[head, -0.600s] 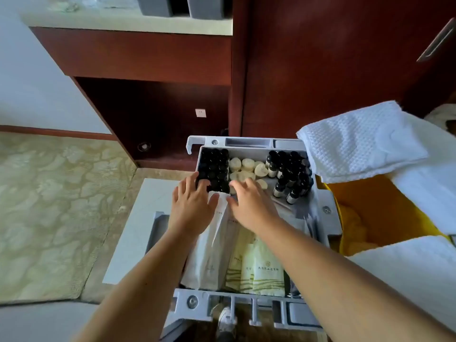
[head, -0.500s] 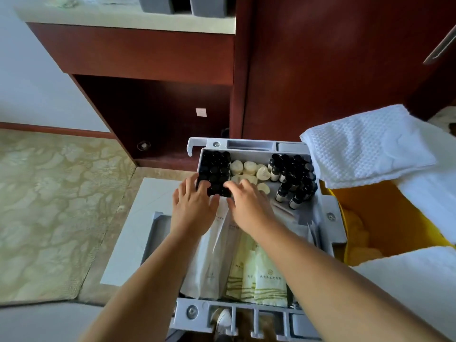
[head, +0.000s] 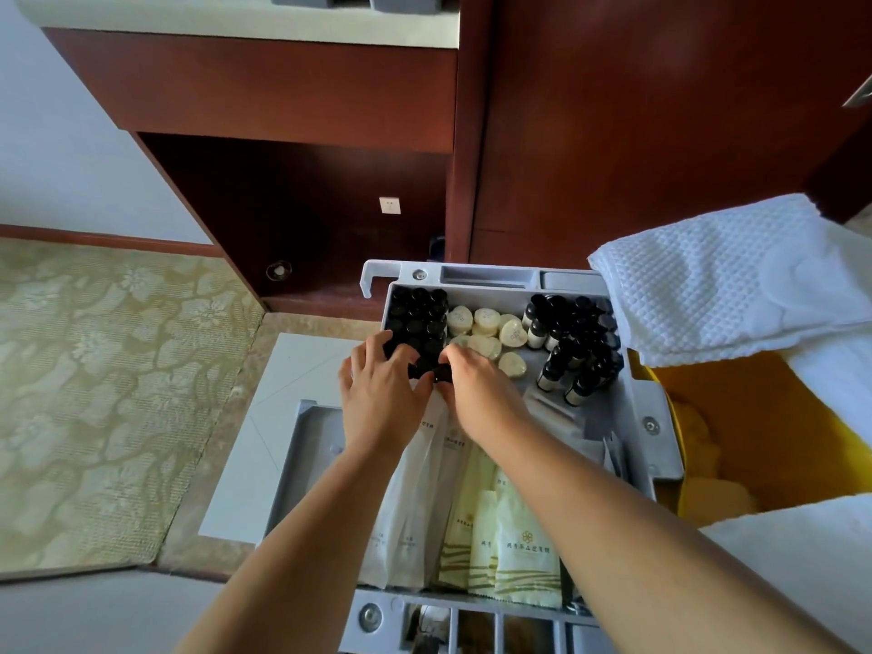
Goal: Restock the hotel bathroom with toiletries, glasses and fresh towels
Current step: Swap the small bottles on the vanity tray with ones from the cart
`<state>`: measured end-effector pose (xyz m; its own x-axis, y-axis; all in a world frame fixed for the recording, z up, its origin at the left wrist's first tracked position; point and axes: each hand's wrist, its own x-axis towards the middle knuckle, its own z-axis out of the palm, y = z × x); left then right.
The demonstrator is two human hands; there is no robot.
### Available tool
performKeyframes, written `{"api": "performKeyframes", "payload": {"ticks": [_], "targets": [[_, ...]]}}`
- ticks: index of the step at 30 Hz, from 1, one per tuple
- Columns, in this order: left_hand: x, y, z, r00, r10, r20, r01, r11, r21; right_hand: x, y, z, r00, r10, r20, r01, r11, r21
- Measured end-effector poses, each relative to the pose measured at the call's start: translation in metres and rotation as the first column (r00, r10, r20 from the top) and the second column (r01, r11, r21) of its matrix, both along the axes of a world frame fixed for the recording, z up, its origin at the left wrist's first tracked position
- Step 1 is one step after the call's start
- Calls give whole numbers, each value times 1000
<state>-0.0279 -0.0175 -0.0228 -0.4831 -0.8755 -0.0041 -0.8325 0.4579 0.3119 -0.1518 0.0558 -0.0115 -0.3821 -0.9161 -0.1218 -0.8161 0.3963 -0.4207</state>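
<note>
A grey cart tray (head: 651, 403) holds a block of small black bottles (head: 420, 313) at its far left. Round pale soaps (head: 486, 323) lie in the middle, and black-capped bottles with pale labels (head: 580, 342) stand at the right. White paper sachets (head: 410, 512) and cream-green packets (head: 524, 549) fill the near part. My left hand (head: 382, 403) grips a black bottle at the near edge of the block. My right hand (head: 481, 394) pinches a black bottle right beside it. A folded white towel (head: 717, 276) lies at the tray's right.
A yellow linen bag (head: 778, 441) hangs right of the tray, with more white cloth (head: 802, 559) below it. A dark wooden cabinet (head: 283, 87) under a pale counter (head: 236, 16) stands ahead. Patterned floor (head: 94, 370) and a white slab (head: 292, 394) lie to the left.
Both hands moved forward off the paper sachets onto the near row of black bottles, and their fingers closed there.
</note>
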Motion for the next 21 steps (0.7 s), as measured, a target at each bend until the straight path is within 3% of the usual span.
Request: {"api": "performKeyframes", "payload": {"ticks": [5, 11, 17, 21], "targets": [[-1, 2, 1, 998, 23, -59, -23, 1000, -3, -7, 9, 1, 996, -48, 74, 56, 992, -110], [-3, 22, 26, 927, 153, -342, -138, 988, 66, -17, 47, 33, 963, -145, 227, 205, 942, -264], [3, 86, 55, 850, 46, -524, -39, 999, 25, -15, 121, 62, 911, -175, 375, 313, 883, -349], [15, 156, 70, 805, 66, -589, 24, 989, 144, -7, 183, 74, 888, -166, 430, 339, 867, -366]]}}
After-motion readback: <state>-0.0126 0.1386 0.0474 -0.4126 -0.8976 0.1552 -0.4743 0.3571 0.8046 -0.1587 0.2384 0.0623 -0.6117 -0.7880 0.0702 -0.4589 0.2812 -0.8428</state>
